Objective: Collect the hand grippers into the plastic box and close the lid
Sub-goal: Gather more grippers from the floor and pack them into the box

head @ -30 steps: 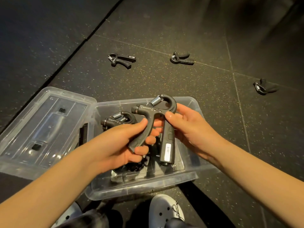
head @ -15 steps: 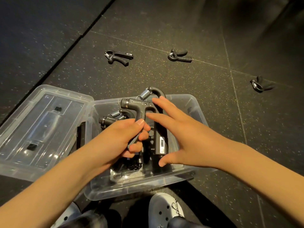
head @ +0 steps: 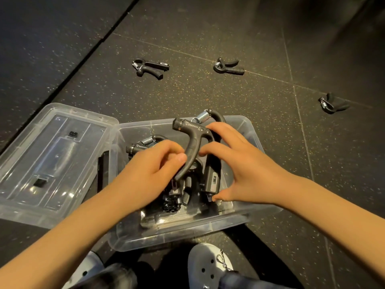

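A dark speckled floor (head: 208, 97) fills the frame. At the left lies the clear lid (head: 56, 163), off the box and just beside it. At the centre the open plastic box (head: 245, 126) holds several black grippers, one with its spring showing (head: 143, 142). Above the box, the left hand (head: 150, 174) pinches the curved handle of the raised hand gripper (head: 192, 142) with curled fingers and thumb. The right hand (head: 239, 167) is spread wide, fingers lying over the gripper's top and thumb at the straight handle's lower end. Three loose grippers lie across the upper frame: upper-left one (head: 150, 67), middle one (head: 228, 66), right one (head: 333, 104). A white shoe (head: 208, 265) shows at the bottom edge.
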